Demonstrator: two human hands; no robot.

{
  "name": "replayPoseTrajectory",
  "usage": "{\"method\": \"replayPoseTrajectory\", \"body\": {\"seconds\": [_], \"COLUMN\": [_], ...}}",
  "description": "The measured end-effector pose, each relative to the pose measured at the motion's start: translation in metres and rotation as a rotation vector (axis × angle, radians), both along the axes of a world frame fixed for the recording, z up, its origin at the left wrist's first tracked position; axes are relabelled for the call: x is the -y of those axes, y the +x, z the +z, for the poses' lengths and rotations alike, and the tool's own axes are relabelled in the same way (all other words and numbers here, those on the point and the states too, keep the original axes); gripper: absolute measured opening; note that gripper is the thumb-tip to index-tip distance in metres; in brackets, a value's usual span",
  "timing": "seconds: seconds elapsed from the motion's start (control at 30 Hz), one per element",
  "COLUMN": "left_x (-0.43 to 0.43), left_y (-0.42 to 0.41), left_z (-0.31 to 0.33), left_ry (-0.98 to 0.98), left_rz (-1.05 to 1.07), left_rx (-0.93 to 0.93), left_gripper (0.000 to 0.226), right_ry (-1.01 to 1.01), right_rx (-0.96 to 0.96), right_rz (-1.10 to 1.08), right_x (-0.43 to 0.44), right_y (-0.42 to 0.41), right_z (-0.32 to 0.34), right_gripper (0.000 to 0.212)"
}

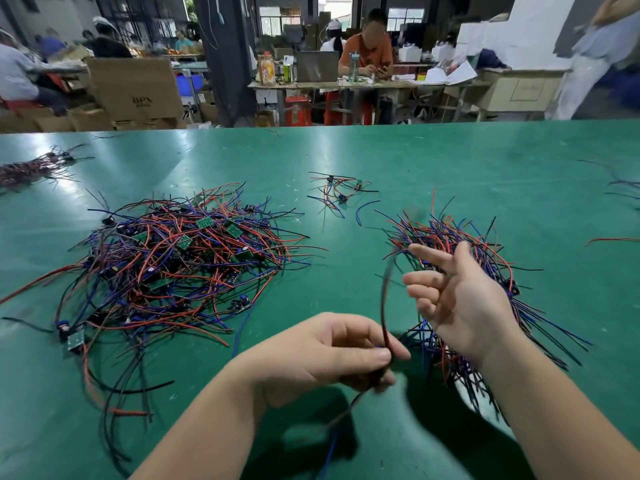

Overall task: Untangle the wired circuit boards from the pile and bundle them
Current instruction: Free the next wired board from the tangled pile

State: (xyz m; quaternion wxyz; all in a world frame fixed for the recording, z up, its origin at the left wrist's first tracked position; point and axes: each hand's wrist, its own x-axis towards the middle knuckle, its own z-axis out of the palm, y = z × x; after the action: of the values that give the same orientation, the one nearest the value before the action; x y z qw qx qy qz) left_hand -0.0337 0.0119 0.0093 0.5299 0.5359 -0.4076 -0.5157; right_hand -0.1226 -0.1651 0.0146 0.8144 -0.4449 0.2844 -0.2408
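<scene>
A tangled pile of wired circuit boards [173, 261], with red, blue and black leads and small green boards, lies on the green table [346, 161] at the left. My left hand [332, 355] pinches one wired board's leads [383, 306] between thumb and fingers; the wires arc up blurred, and more hang below the hand. My right hand [457, 299] is raised with its fingers spread and relaxed, holding nothing. Behind and under it lies a gathered bunch of wired boards [460, 244].
A few loose wired boards [341, 192] lie at the table's middle back. Another bundle [31, 168] sits at the far left edge, stray wires [620, 185] at the right. Beyond the table are cardboard boxes [135, 88] and seated people at benches [346, 83].
</scene>
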Motion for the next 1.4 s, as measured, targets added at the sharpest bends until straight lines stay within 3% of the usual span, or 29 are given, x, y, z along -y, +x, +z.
{"method": "replayPoseTrajectory", "body": {"seconds": [0.1,0.2,0.27,0.37,0.53,0.6,0.67,0.73,0.87,0.97,1.07,1.17,1.3,1.4], "left_x": [0.003,0.01,0.013,0.014,0.014,0.012,0.011,0.014,0.018,0.015,0.01,0.008,0.014,0.015], "left_y": [0.007,0.007,0.006,0.003,0.001,0.002,0.002,-0.001,-0.003,-0.003,-0.002,-0.005,-0.005,0.005], "left_z": [0.003,0.002,-0.001,-0.004,-0.012,-0.009,-0.006,-0.003,-0.008,-0.008,-0.008,-0.008,-0.009,-0.009], "left_ry": [-0.148,-0.294,-0.381,-0.431,-0.378,-0.394,-0.34,-0.241,-0.045,0.094,0.163,0.175,0.137,0.107], "left_rz": [0.16,0.465,0.635,0.76,0.714,0.609,0.571,0.589,0.572,0.426,0.192,0.053,0.346,0.556], "left_rx": [-0.174,-0.37,-0.288,0.059,0.51,0.452,0.189,-0.045,-0.059,-0.066,0.013,0.036,0.004,-0.03], "left_gripper": [0.013,0.018,0.019,0.033,0.026,0.023,0.023,0.01,0.038,0.035,0.008,0.005,0.007,0.023], "right_ry": [-0.109,-0.257,-0.241,-0.148,-0.105,-0.122,-0.174,-0.256,-0.469,-0.581,-0.385,-0.191,-0.11,-0.237], "right_rx": [-0.07,-0.051,0.03,0.118,0.127,0.118,0.107,0.082,-0.04,-0.096,-0.042,0.034,0.191,0.157], "right_rz": [0.235,0.475,0.52,0.426,0.312,0.296,0.315,0.374,0.411,0.261,0.068,-0.097,-0.274,-0.245], "right_x": [-0.008,-0.021,-0.029,-0.037,-0.033,-0.028,-0.023,-0.023,-0.024,-0.017,-0.005,0.0,0.001,-0.001], "right_y": [0.0,0.0,0.001,0.006,0.007,0.004,0.002,0.001,-0.001,-0.002,-0.004,-0.005,-0.001,-0.003], "right_z": [-0.003,-0.009,-0.011,-0.012,-0.009,-0.005,-0.004,-0.004,-0.008,-0.007,0.001,0.003,0.002,0.002], "right_gripper": [0.023,0.036,0.039,0.025,0.014,0.013,0.012,0.011,0.011,0.01,0.007,0.009,0.011,0.02]}}
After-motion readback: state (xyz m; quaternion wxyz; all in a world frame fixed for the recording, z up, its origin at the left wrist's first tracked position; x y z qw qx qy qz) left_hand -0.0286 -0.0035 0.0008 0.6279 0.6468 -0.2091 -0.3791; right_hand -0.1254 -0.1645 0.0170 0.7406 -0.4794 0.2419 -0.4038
